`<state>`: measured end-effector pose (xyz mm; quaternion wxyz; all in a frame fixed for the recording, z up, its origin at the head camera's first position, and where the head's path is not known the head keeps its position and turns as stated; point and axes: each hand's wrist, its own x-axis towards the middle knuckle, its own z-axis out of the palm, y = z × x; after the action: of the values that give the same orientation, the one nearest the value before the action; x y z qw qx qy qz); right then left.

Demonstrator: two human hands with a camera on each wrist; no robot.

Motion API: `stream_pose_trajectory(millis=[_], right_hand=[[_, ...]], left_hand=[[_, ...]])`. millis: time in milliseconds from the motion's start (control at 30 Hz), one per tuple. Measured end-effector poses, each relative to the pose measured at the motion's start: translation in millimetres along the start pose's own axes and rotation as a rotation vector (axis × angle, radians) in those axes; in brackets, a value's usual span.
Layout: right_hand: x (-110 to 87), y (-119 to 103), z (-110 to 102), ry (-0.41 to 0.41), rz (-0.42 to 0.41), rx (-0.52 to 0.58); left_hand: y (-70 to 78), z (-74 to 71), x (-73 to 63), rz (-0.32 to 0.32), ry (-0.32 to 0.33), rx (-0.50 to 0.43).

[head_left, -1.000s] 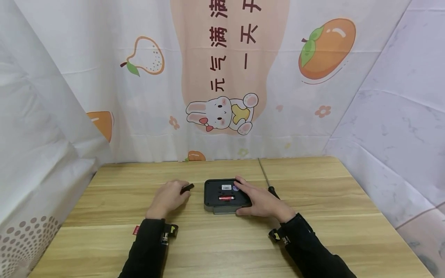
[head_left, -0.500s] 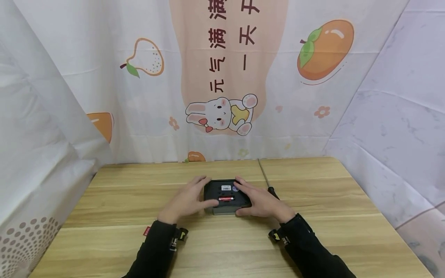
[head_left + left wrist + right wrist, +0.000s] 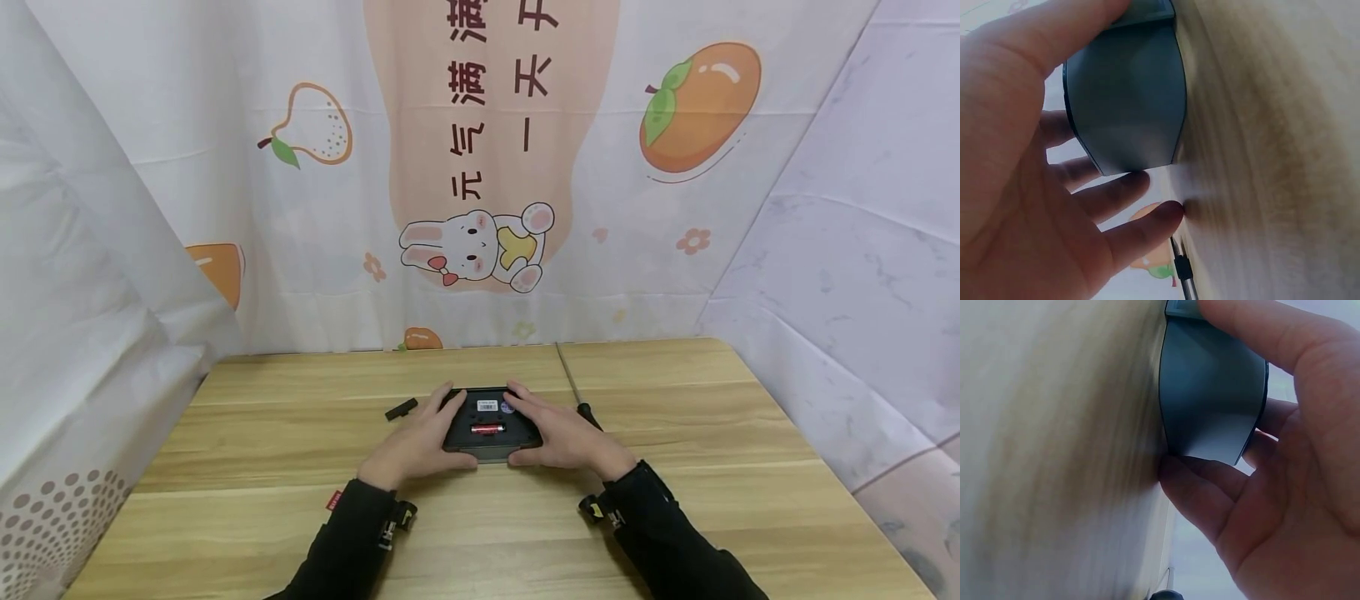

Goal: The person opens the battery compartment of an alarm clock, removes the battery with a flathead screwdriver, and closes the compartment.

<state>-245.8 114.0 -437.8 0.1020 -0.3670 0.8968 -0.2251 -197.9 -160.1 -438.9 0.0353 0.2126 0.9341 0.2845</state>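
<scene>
1. While the shallow black plastic device with grey side walls (image 3: 519, 429) sits between both hands on the pale wood-grain table (image 3: 480, 533), its recessed face is up, presumably to expose the small red cylindrical battery (image 3: 488, 429) in its slot.
2. Left hand (image 3: 414, 439): curled round the device's left end, thumb along the near side, fingertips over the top and far edge.
3. Right hand (image 3: 558, 433): a mirrored hold at the right end – the symmetry suggests a wish to keep the device level and steady.
4. Narrow black plastic strip (image 3: 401, 409), left, just beyond the left hand; black-handled metal screwdriver (image 3: 586, 411), right, its shaft pointing far. Both seem set aside within reach.
5. Writing: the white rectangular label (image 3: 487, 406) carries a barcode; its print, the round purplish sticker (image 3: 507, 407) and the battery's brand are too small to read. On the white printed cloth backdrop (image 3: 315, 225), sideways characters read "元气满满" and "一天" – the next is cut off.
</scene>
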Motion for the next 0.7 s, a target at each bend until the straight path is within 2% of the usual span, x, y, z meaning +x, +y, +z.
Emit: stream_pose_trajectory(millis=[700], right_hand=[[-1.9, -1.6, -2.9, -0.028, -0.008, 0.017]], left_hand=[[2.8, -1.1, 0.1, -0.028, -0.026, 0.022]])
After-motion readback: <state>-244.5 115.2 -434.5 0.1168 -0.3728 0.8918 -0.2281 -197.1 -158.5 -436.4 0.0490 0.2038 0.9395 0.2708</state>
